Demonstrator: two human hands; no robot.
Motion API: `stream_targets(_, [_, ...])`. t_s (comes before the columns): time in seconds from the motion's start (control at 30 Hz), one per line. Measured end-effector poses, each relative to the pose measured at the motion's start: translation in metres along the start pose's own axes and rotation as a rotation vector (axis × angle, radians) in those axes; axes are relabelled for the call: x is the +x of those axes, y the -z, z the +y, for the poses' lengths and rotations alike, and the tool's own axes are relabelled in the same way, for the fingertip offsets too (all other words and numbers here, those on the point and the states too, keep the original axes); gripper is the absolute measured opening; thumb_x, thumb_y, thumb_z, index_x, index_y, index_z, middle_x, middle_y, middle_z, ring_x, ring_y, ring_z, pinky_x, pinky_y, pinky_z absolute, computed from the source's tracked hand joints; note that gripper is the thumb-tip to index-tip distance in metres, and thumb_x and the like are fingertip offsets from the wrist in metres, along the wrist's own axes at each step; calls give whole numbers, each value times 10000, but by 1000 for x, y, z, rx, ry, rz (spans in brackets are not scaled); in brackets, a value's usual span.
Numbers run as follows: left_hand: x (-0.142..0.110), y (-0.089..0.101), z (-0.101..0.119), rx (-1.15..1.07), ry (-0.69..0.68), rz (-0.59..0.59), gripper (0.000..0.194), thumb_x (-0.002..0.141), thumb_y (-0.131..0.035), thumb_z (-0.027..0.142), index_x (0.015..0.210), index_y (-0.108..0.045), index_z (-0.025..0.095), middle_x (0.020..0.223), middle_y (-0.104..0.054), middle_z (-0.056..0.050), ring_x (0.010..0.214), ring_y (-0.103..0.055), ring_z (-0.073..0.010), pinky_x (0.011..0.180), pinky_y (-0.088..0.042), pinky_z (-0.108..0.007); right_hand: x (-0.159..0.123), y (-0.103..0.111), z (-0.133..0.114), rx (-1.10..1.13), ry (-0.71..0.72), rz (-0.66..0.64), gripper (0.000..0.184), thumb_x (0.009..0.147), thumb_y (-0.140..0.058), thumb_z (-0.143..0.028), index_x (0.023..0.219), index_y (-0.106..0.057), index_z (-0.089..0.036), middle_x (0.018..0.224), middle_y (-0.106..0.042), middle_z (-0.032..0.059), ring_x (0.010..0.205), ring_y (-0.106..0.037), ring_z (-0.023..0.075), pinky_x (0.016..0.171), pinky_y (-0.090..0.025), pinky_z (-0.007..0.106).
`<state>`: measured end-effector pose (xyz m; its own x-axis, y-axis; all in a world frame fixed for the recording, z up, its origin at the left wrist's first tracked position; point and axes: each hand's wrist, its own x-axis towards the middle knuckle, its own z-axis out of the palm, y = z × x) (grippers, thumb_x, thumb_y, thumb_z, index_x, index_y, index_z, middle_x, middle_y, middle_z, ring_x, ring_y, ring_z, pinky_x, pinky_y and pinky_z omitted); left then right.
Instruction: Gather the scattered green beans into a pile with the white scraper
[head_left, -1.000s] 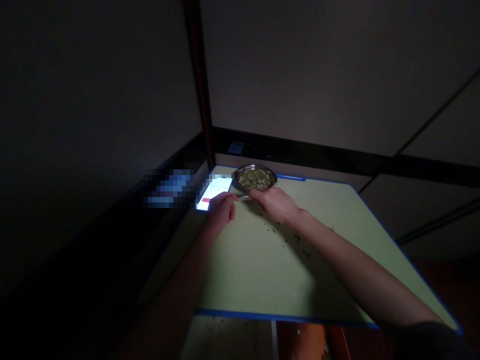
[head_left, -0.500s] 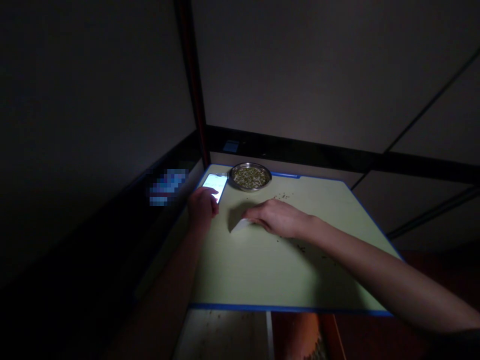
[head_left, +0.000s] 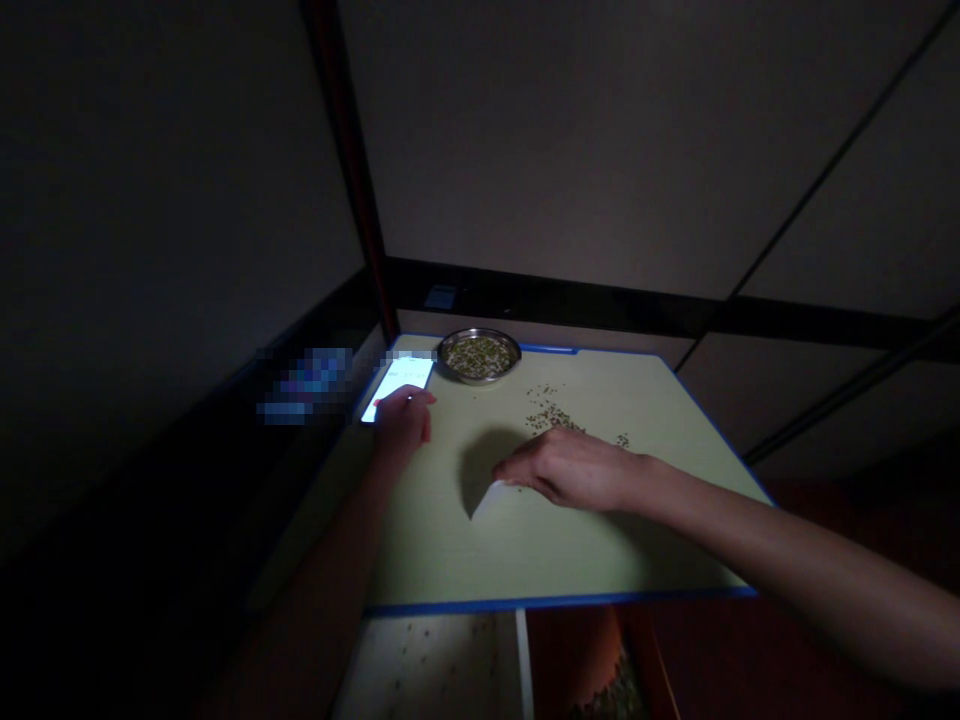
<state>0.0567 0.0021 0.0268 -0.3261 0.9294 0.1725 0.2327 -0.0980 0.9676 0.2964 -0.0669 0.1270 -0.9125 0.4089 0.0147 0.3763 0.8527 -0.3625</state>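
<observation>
My right hand (head_left: 574,468) pinches a thin white card-like piece (head_left: 487,497), held at a slant with its lower edge at the pale green board (head_left: 420,560). Small dark seeds (head_left: 553,418) lie scattered on the board just beyond that hand. My left hand (head_left: 403,415) is at the lower right part of a lit phone (head_left: 394,385), partly covering it. Its fingers are bent but apart, holding nothing I can see. Behind the hands stands a round metal dish (head_left: 480,357) of greenish seeds or beans.
The board has a blue rim (head_left: 555,603). Below its near edge are a pale tray (head_left: 431,665) with scattered specks and an orange-red container (head_left: 585,660) with seeds in it. Dark walls or panels (head_left: 540,150) rise behind and to the left.
My right hand has moved nearer with the white piece, and more seeds show beyond it. My left hand has shifted toward the phone's lower right, uncovering more screen. The camera view has turned slightly.
</observation>
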Motion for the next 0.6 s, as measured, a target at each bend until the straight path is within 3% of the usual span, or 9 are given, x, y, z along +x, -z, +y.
stream_targets(0.3, [-3,1,3,115,-14,-57,144,700,-514,327,651,-563,201,333,-439,60,308,-403,-114,372,-305,-221,-23,-2,-5,-9,-30,6,292,1002,-381,-263,994,-671,-229,940,-712,41,832,-640,130,706,-417,257])
stream_targets(0.47, [-1,3,1,147,-32,-84,152,709,-511,331,655,-561,198,332,-441,59,315,-400,-115,376,-305,-221,-38,25,-6,-2,-89,96,302,1008,-383,-294,1021,-667,-194,893,-698,48,789,-621,129,711,-413,253])
stream_targets(0.6, [5,4,-6,164,-4,-105,183,720,-505,359,679,-572,194,346,-458,56,322,-412,-121,375,-315,-227,-60,43,7,-25,-253,205,286,991,-419,-280,1035,-680,-172,863,-698,50,741,-608,130,702,-411,250])
